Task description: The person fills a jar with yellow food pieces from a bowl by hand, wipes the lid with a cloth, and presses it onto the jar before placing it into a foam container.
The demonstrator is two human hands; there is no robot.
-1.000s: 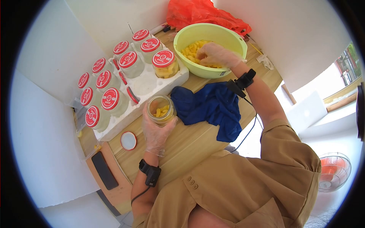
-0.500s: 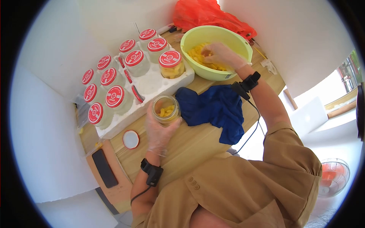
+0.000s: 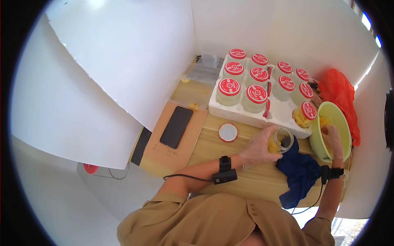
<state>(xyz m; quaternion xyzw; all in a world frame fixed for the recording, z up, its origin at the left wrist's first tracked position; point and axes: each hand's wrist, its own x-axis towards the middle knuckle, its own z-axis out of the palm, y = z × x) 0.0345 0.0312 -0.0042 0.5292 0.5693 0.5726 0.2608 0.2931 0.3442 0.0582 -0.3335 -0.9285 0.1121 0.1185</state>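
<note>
My left hand (image 3: 260,148), in a clear plastic glove, is wrapped round an uncapped glass jar (image 3: 286,139) with some yellow fruit pieces in its lower part. The jar is tilted, its mouth facing me. Inside the light green bowl (image 3: 342,119), my gloved right hand (image 3: 333,138) curls its fingers closed on yellow fruit pieces (image 3: 324,121); the fingertips are partly hidden. A blue cloth (image 3: 301,174) lies between the jar and my right forearm. Left of my left hand, a loose lid (image 3: 227,132) rests with its white inside up.
Several red-lidded glass jars (image 3: 257,95) stand in a white foam tray (image 3: 238,116); one fruit-filled jar (image 3: 303,115) is at its near right corner. A black phone (image 3: 176,127) lies on cardboard (image 3: 158,158). A red plastic bag (image 3: 338,88) sits behind the bowl. White panels enclose the table.
The head view has swung left, so the table things appear farther right. The jar stays in my left hand and looks more tilted. My right hand is still in the bowl.
</note>
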